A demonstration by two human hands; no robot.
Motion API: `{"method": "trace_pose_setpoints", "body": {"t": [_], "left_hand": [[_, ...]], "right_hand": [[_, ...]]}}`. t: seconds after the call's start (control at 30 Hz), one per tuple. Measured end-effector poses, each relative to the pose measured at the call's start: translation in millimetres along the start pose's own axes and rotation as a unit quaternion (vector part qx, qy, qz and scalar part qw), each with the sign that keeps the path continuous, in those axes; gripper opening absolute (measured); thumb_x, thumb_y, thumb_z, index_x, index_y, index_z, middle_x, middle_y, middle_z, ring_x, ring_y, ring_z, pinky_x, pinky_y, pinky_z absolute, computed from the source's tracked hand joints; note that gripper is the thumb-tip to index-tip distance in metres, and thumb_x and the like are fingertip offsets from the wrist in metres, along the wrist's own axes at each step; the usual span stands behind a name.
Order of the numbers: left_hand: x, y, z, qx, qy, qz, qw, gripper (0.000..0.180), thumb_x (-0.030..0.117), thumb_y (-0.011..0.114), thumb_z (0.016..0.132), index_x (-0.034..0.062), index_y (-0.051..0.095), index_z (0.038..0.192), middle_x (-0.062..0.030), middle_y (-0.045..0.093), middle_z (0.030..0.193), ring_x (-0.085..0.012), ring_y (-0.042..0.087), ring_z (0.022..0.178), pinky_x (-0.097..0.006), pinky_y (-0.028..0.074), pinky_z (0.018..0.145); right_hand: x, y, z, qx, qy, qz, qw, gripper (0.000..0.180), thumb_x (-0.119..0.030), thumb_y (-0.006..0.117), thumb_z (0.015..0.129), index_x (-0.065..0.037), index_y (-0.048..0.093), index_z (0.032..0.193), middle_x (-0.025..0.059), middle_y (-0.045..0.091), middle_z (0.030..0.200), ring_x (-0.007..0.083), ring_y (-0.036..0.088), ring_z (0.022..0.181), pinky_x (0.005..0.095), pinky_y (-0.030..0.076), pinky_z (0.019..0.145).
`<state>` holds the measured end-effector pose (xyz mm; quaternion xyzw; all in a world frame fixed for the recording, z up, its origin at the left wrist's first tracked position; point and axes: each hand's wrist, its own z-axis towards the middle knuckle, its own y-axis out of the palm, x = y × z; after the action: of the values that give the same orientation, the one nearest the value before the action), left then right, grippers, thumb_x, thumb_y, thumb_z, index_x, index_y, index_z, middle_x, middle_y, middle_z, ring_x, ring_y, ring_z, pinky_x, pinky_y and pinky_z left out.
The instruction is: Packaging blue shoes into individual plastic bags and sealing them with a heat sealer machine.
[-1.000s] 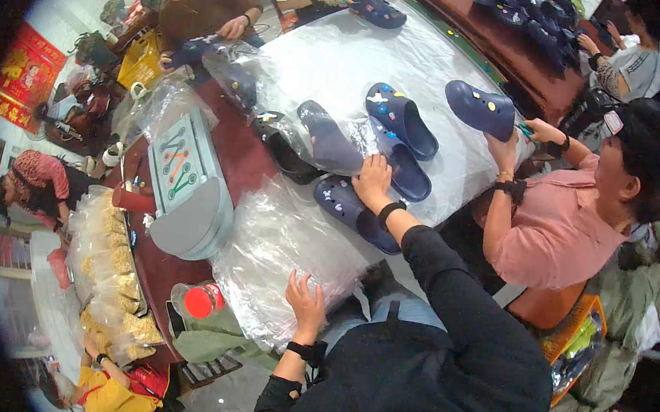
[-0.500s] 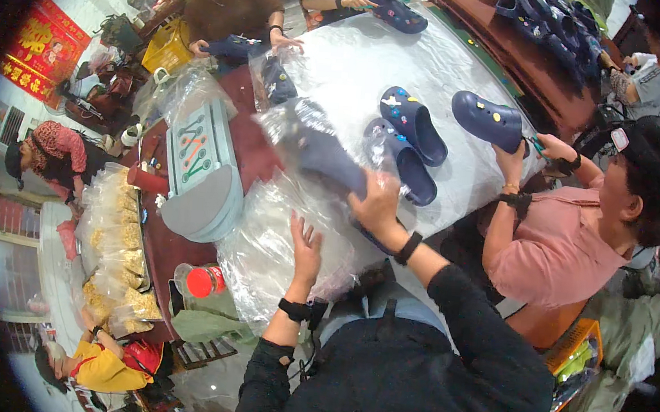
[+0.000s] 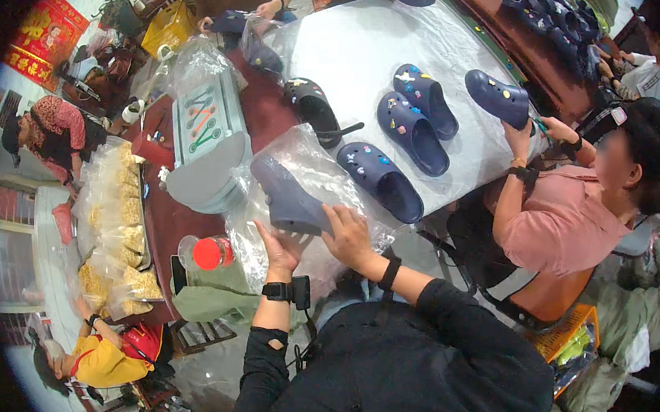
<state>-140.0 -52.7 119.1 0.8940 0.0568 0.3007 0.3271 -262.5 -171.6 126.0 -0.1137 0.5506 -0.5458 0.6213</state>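
Observation:
Dark blue clog [image 3: 288,194] lies inside a clear plastic bag [image 3: 284,152] at the table's near edge, its heel toward me. My right hand [image 3: 352,241] is closed on the heel's right side. Under the heel, my left hand [image 3: 282,250] cups the clog, its thumb stretched out and its other fingers partly hidden. Just beyond on the white cover are three blue clogs with small charms: a near one [image 3: 380,180], a middle one [image 3: 413,133] and a far one [image 3: 426,101]. Left of them, a darker clog [image 3: 312,110] has its strap swung out.
On my left stand grey-green flat pieces [image 3: 211,148], a red-lidded jar [image 3: 213,253] and bags of yellowish pieces [image 3: 119,242]. A co-worker in pink [image 3: 564,219] holds a clog [image 3: 496,97] at right. Others work at the far side. An orange crate [image 3: 569,345] sits low right.
The clog in my right hand has come down and nearer, and now lies within the clear bag. My left hand has moved to its heel. Another clog now lies at the white cover's near edge.

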Motion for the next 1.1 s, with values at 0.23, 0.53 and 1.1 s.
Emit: {"method": "trace_pose_setpoints", "body": {"t": [0.23,0.53,1.1], "left_hand": [[4.6,-28.4,4.5,-0.085,-0.004,-0.012,0.996,0.088,0.081,0.034,0.07,0.018,0.037,0.133,-0.0064,0.045,0.128,-0.0288,0.044,0.114,-0.051,0.035,0.094],[-3.5,-49.0,-17.9,-0.108,-0.066,0.041,0.991,0.085,0.079,0.024,0.075,0.0192,0.029,0.135,-0.0074,0.046,0.126,-0.0269,0.045,0.113,-0.048,0.038,0.092],[-7.4,-55.4,-34.9,-0.041,0.139,0.249,0.958,0.041,0.01,0.071,0.073,0.0008,0.051,0.107,-0.0053,0.059,0.097,-0.0154,0.058,0.085,-0.028,0.048,0.077]], "right_hand": [[-30.3,34.0,-22.2,0.056,0.055,0.098,0.992,0.054,-0.013,0.067,0.071,0.001,0.048,0.119,0.0249,0.052,0.108,0.0412,0.05,0.099,0.0442,0.043,0.085],[-46.4,64.1,-26.2,0.062,0.136,0.084,0.985,0.053,-0.02,0.065,0.073,0.001,0.045,0.118,0.0236,0.045,0.11,0.0405,0.046,0.101,0.0435,0.042,0.085],[-16.9,112.0,-16.8,-0.221,0.172,0.336,0.899,0.058,-0.036,0.043,0.092,0.004,0.032,0.132,0.0263,0.037,0.133,0.0352,0.035,0.125,0.0368,0.029,0.103]]}}
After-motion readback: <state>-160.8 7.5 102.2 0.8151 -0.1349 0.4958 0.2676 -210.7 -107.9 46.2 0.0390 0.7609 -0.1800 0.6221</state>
